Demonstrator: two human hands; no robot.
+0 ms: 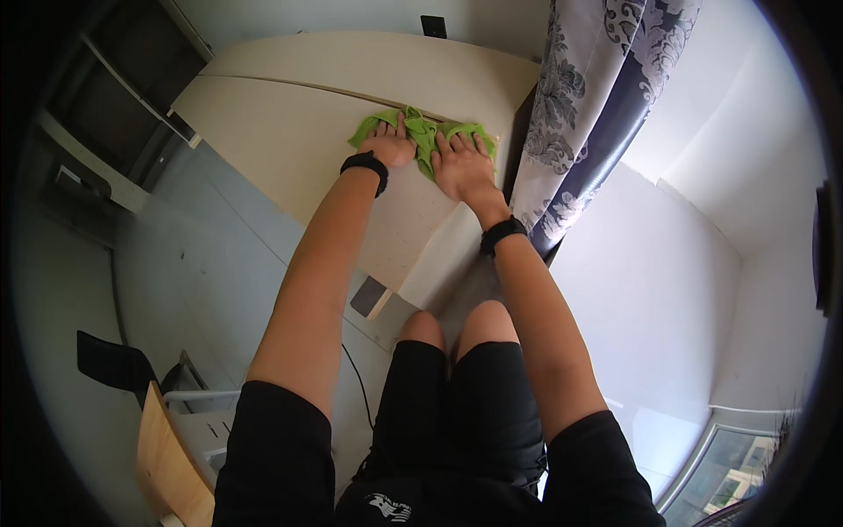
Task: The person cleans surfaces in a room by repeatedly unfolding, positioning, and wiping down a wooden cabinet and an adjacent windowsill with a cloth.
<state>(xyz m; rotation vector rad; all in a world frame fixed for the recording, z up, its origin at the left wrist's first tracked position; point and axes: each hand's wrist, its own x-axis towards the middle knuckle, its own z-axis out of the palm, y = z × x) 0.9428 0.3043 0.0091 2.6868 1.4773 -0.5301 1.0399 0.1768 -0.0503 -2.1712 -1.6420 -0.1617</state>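
A green cloth [424, 132] lies bunched on a pale board surface [299, 119], close to the seam between two panels. My left hand [392, 147] presses on the cloth's left part with its fingers stretched out. On the right part of the cloth rests my right hand [463, 167], palm down, its fingers spread. Both hands touch the cloth without gripping it. Each wrist wears a black band.
A patterned curtain [562, 114] hangs just right of the board. At the lower left stand a wooden-edged piece of furniture [167, 457] and a black chair back [114, 362]. A black cable [358, 378] runs along the floor beside my legs.
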